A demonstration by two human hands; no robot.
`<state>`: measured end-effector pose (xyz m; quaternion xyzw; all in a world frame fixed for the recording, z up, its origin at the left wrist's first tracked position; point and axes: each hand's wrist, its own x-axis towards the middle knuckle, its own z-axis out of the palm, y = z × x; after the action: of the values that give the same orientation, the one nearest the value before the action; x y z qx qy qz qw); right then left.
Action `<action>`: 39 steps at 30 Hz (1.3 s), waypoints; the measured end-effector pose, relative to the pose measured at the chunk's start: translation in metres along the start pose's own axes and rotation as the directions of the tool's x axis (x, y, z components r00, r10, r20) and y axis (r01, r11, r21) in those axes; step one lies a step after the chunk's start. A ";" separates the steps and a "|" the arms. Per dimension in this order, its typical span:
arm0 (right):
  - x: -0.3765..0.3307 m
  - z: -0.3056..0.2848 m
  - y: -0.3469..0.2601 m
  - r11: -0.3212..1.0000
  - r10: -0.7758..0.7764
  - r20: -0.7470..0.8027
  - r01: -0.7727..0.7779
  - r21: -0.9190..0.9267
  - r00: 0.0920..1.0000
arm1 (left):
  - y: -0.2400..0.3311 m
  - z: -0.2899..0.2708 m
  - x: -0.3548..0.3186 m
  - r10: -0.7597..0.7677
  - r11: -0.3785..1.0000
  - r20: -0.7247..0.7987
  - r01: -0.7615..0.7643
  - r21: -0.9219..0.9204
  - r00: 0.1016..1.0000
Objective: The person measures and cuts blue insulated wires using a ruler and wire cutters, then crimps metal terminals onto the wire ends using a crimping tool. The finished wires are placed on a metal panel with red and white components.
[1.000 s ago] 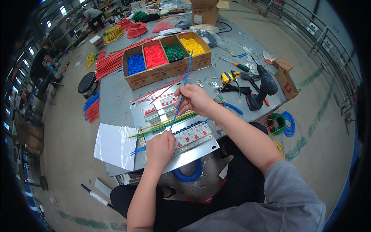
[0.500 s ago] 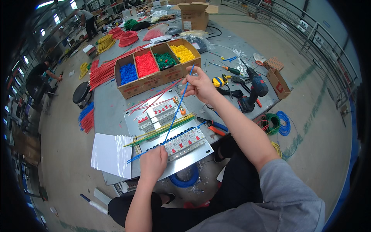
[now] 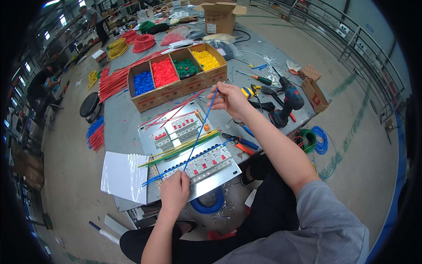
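Observation:
A blue wire (image 3: 200,134) is stretched at a slant between my two hands. My right hand (image 3: 231,100) pinches its upper end between thumb and fingers. Low down, my left hand (image 3: 175,190) is closed around the other end, in front of the lower row of circuit breakers (image 3: 204,165). These breakers sit on a metal plate (image 3: 210,185), with a shorter upper breaker group (image 3: 183,126) behind. Across the plate lie yellow-green wires (image 3: 193,143) and further blue wires (image 3: 151,180). Loose red wires (image 3: 163,115) rest at its far side.
Beyond the plate stands a divided cardboard box (image 3: 169,94) of blue, red, green and yellow caps. On the right are wire strippers (image 3: 243,144), a cordless drill (image 3: 290,101) and a screwdriver (image 3: 261,80). A white sheet (image 3: 125,176) lies left. A stool (image 3: 90,105) stands beside the table.
My right hand has lowered slightly with the upper wire end. The left hand has moved slightly down. The view has shifted a little.

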<state>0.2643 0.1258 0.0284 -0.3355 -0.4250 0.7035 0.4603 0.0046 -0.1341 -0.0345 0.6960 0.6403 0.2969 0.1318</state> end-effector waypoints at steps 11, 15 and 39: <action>-0.004 0.013 -0.005 0.997 -0.041 -0.042 0.038 -0.074 0.998 | 0.017 -0.012 0.009 -0.092 0.987 -0.099 0.078 -0.139 0.991; -0.005 0.013 -0.006 0.998 -0.034 -0.042 0.032 -0.058 0.999 | 0.014 -0.015 0.007 -0.029 0.999 -0.122 0.024 -0.041 0.992; -0.006 0.008 -0.003 0.987 -0.120 -0.015 0.121 0.106 0.993 | 0.012 -0.013 0.009 0.030 0.995 -0.197 -0.047 -0.086 0.980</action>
<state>0.2601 0.1185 0.0348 -0.2873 -0.4042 0.6946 0.5212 0.0068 -0.1292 -0.0155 0.6691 0.6225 0.3949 0.0939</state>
